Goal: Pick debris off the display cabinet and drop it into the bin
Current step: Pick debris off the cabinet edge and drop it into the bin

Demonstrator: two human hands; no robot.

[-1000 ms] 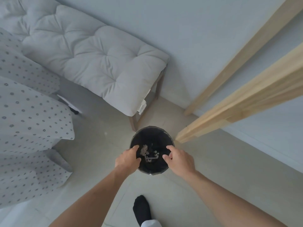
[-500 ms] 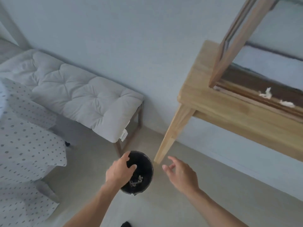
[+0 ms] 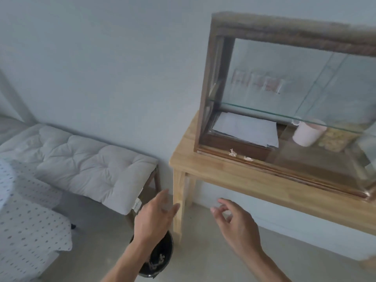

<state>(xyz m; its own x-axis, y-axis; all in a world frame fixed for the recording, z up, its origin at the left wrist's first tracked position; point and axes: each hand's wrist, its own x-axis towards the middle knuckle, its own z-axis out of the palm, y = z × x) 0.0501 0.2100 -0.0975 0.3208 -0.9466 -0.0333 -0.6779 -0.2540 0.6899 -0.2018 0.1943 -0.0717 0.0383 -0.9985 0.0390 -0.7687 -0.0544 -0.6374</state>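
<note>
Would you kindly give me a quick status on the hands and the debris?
Left hand and right hand open, empty. Two white scraps lie on cabinet's bottom front ledge. Bin on floor below left hand. Nothing in the way.

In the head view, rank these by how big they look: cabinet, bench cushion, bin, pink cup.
1. cabinet and cushion: both span large areas, too close to rank.
2. bin, partly hidden by the left hand.
3. cup, though it sits farther from the camera than the bin.
</note>
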